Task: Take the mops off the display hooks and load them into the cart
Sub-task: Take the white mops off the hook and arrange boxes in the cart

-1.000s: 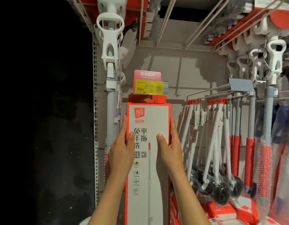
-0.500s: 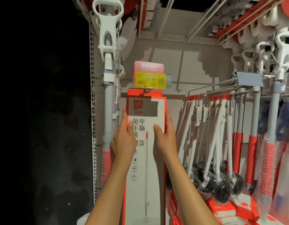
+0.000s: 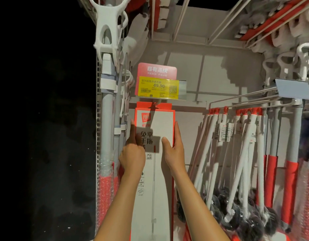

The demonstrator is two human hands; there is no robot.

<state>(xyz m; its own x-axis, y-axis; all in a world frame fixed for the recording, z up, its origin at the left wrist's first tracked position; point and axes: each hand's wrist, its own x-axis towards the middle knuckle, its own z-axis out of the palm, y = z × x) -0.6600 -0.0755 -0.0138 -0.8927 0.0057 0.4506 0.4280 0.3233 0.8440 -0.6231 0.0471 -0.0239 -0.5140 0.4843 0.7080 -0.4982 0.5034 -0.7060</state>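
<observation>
A tall white mop box (image 3: 163,124) with red edges hangs by its red tab from a display hook (image 3: 158,101) under the yellow price tag. My left hand (image 3: 133,153) holds its left edge, thumb on the front face. On the other side, my right hand (image 3: 173,150) holds the right edge, fingers along the side and thumb across the front. No cart is in view.
Grey-handled mops (image 3: 106,119) wrapped in bubble film hang close on the left. White-handled brushes with red caps (image 3: 237,153) and red-gripped mops (image 3: 289,171) hang on hooks to the right. More white handles crowd the rails overhead. The far left is dark.
Both hands have moved the box back and up toward the hook; its red tab now sits at the hook just below the price tag.
</observation>
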